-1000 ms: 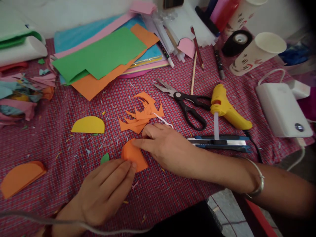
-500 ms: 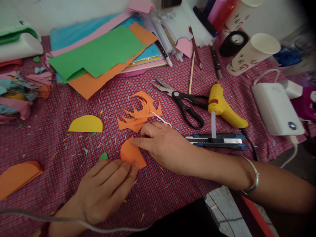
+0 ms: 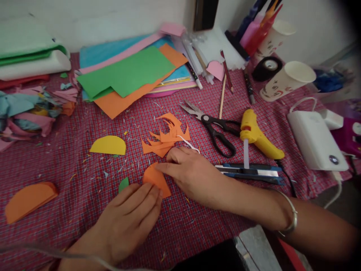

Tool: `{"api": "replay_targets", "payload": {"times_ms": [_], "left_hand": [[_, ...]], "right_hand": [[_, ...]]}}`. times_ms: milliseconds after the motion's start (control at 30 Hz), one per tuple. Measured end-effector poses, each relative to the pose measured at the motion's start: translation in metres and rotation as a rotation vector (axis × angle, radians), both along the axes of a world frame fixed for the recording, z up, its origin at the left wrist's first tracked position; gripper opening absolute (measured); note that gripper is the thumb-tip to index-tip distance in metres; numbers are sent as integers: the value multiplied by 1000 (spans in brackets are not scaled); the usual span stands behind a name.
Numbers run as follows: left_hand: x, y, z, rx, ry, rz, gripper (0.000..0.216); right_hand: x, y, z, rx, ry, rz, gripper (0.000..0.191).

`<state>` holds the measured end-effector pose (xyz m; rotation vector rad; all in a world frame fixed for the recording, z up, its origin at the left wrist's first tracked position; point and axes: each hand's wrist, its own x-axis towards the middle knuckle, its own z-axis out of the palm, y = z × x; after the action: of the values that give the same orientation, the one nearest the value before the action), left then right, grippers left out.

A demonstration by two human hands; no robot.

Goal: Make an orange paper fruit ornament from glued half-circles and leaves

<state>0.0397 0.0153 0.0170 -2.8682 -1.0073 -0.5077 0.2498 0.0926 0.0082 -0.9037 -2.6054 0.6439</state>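
A small orange paper piece (image 3: 154, 176) with a rounded end lies on the checked cloth between my hands. The fingers of my left hand (image 3: 128, 222) rest flat and side by side over its lower edge. From the other side, my right hand (image 3: 194, 178) touches its upper edge with a stretched index finger; the other fingers are bent and the thumb is hidden. Just beyond that hand are jagged orange paper scraps (image 3: 169, 137) with a white string (image 3: 188, 143). A green paper scrap (image 3: 123, 184) sits by my left fingers.
Folded orange semicircles (image 3: 29, 201) and a yellow semicircle (image 3: 108, 145) lie to the left. Scissors (image 3: 207, 119), a yellow glue gun (image 3: 252, 131) and a utility knife (image 3: 251, 172) lie right. Behind are coloured sheets (image 3: 129, 71), a paper cup (image 3: 287, 81) and a power bank (image 3: 317, 139).
The camera view has shifted, so everything sits lower and mostly further right in the picture. Both hands keep their places on the orange paper piece.
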Motion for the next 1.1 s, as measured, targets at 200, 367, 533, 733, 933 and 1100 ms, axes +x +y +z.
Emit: {"api": "replay_targets", "payload": {"times_ms": [200,367,533,733,933,1100], "left_hand": [[7,-9,-1,3,14,70,35],[9,-12,-8,-5,39,59,34],[4,-8,-3,0,10,65,33],[-44,0,38,-3,-190,386,16],[-63,0,24,-455,-121,505,21],[-47,3,16,-548,-42,591,20]], "right_hand": [[7,-1,2,-13,122,153,32],[4,-3,-1,59,32,159,27],[12,-4,21,158,129,52,32],[91,2,42,427,28,-488,30],[182,19,5,322,-390,-672,67],[189,24,-11,253,-471,-655,59]]}}
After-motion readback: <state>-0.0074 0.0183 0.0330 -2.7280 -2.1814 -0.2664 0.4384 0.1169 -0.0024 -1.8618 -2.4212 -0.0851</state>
